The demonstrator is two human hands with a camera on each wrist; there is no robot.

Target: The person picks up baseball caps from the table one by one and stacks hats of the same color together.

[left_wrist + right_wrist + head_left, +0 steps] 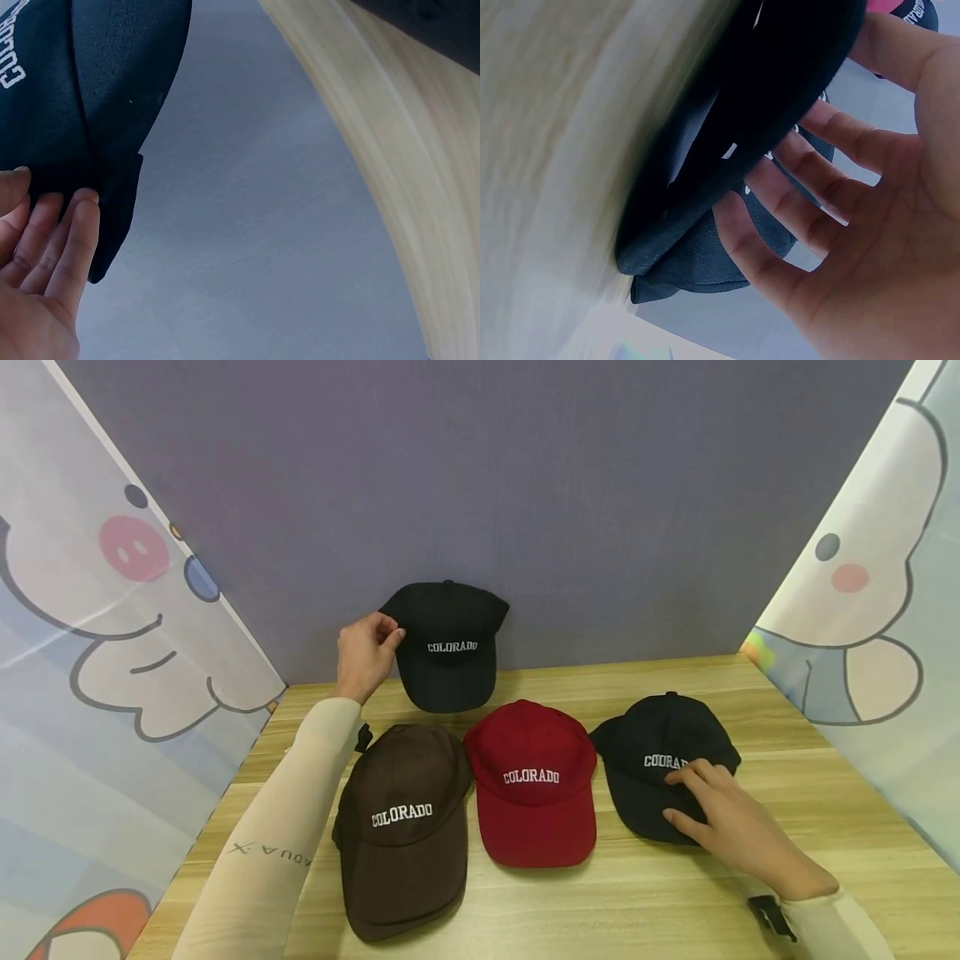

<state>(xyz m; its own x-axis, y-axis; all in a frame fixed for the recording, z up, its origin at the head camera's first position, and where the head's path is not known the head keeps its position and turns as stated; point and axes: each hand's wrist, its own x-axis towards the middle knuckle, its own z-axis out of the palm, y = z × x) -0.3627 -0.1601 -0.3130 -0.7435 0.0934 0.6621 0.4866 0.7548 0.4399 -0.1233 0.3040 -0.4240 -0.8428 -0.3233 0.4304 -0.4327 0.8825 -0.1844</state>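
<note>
My left hand (365, 653) pinches the left side of a black cap (450, 627) with white COLORADO lettering, brim downward, in front of the grey back wall. The left wrist view shows the thumb and fingertips at the edge of this black cap (127, 82). At the right, my right hand (738, 818) lies over another black COLORADO cap (667, 727). Its loosely bent fingers and thumb are on the upper side of the brim, covering part of the lettering. The right wrist view looks at this cap's brim (802, 82) from below, with fingertips hidden behind it.
A brown COLORADO cap (405, 877) lies on the wood-grain table (540, 910) at front left, beside my left forearm. A red COLORADO cap (536, 831) sits between it and the right black cap. Cartoon-printed panels (90, 693) stand at both sides, with a grey wall (600, 527) behind.
</note>
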